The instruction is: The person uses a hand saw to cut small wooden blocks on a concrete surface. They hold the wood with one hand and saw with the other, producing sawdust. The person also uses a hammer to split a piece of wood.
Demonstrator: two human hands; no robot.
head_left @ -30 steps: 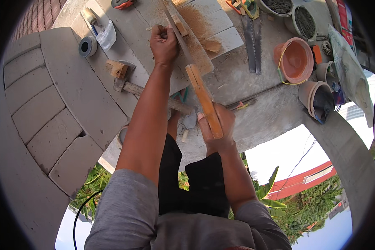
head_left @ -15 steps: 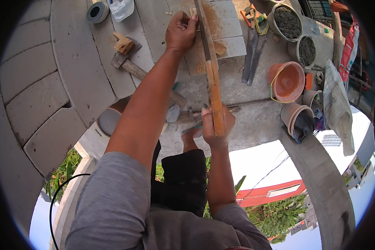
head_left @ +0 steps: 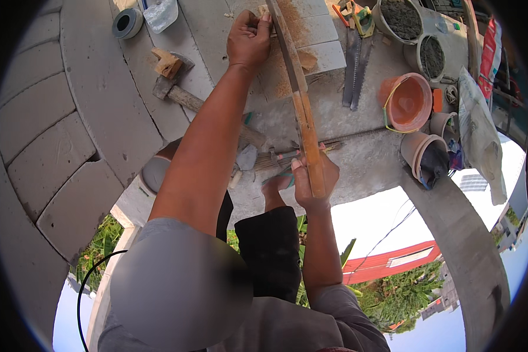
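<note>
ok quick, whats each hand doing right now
left hand: closed, fingers pinching the far end of the long wooden strip.
right hand: closed around the near end of the same strip.

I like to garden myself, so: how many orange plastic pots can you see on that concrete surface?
1: the orange pot stands at the right, beside the handsaws. Two paler pots sit just below it; more may be hidden under the bag.
</note>
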